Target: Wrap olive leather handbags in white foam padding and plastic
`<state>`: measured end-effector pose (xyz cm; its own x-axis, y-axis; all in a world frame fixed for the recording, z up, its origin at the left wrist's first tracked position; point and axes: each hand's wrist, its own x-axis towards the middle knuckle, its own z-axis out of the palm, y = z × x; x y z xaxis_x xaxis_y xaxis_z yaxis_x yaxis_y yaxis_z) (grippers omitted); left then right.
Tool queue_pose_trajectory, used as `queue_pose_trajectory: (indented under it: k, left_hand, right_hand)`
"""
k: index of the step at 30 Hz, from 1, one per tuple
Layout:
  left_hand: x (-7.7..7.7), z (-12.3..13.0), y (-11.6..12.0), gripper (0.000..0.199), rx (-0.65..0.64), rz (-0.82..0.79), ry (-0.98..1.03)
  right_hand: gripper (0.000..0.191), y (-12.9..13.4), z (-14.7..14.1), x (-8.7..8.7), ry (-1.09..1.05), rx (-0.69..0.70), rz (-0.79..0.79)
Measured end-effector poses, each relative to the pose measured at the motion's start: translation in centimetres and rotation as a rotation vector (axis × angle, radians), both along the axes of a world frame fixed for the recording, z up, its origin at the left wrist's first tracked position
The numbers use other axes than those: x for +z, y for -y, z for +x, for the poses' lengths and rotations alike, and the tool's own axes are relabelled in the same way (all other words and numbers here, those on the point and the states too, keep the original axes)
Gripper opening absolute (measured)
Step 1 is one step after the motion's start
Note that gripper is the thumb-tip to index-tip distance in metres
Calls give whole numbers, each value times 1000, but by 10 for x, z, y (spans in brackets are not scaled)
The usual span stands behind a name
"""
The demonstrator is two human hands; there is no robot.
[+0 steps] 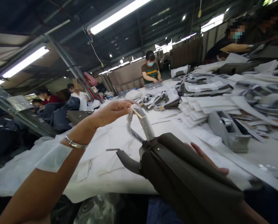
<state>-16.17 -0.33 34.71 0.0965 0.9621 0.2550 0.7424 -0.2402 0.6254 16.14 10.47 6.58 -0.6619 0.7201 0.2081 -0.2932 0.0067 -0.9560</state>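
Observation:
A dark olive-grey handbag (180,168) is tilted in front of me at the table's near edge. Clear plastic film wraps its looped handle (146,125), and a strip of tape shows near the top of the loop. The fingers of my left hand (117,110) are closed on the top of that handle. Behind the bag, my right hand (208,158) supports its far side, with the fingers stretched along it and the palm hidden. A curved flap or strap (128,161) of the same dark material sticks out at the bag's left.
White paper sheets (101,158) cover the table. At the right stand a grey tape dispenser (229,130), stacked white sheets (199,109) and piled wrapped handles. More bags (204,88) lie farther back. Co-workers (150,70) sit or stand around, and a metal post (73,68) rises at left.

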Motion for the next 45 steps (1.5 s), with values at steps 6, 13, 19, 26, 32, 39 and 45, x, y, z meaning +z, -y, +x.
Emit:
queue_pose_trajectory:
  k: [6,13,19,26,32,39,45]
  left_hand:
    - [-77,38,-11,40,392,326,576]
    - [-87,70,-15,5,302,707,1225]
    - [-68,79,-34,12,208,717,1369]
    - [-58,54,-55,18,115,837,1188]
    - [-119,-9,-18,33,562,423,668]
    - [-204,31,43,32,633,203,459]
    - [-238,97,47,22,460,52,76]
  right_hand:
    - [85,57,-20,-4,32,120,469]
    - [91,26,-49,-21,316,56,185]
    - [90,9,-49,1,308,251,-86]
    - [51,13,-25,34,270,94,-12]
    - [47,-36,6,47,589,-336,499]
    - [37,-45,-13,3,559,-245,1100]
    - [32,-45,-32,27,485,-46,1355]
